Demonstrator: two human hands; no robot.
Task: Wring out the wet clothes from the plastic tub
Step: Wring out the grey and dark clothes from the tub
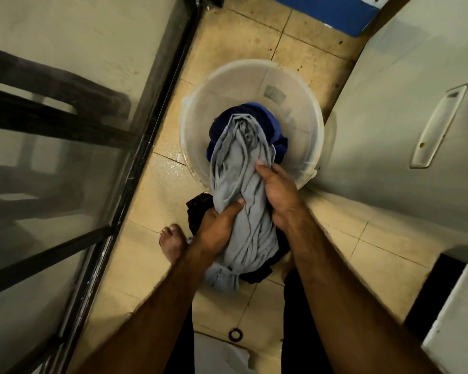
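A clear plastic tub (pixel 227 85) stands on the tiled floor ahead of me. Dark blue clothes (pixel 268 122) lie in its bottom. A long, bunched grey cloth (pixel 243 168) stretches from the tub toward me, its near end knotted and hanging low. My left hand (pixel 216 228) grips the cloth from the left near its lower half. My right hand (pixel 276 193) clasps it from the right a little higher. A dark garment (pixel 197 209) shows beneath the grey cloth, partly hidden by it.
A glass door with a dark frame (pixel 146 147) runs along the left. A white appliance with a recessed handle (pixel 438 125) stands close on the right. My bare foot (pixel 172 242) rests on the wet tiles (pixel 146 211). A round floor drain (pixel 235 334) lies near me.
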